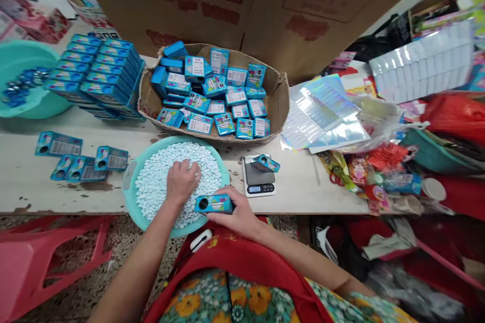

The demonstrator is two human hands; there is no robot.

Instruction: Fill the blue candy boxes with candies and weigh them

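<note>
My left hand rests knuckles-up in a teal bowl heaped with small white tablets, fingers curled into the pile. My right hand grips a small blue tin with a round hole in its end, held just over the bowl's near right rim. Another blue tin lies on a small digital scale to the right of the bowl.
A cardboard tray full of blue tins sits behind the bowl, stacked tins to its left. Flat blue tins lie on the table's left. Holographic bags and clutter fill the right; a pink stool stands below left.
</note>
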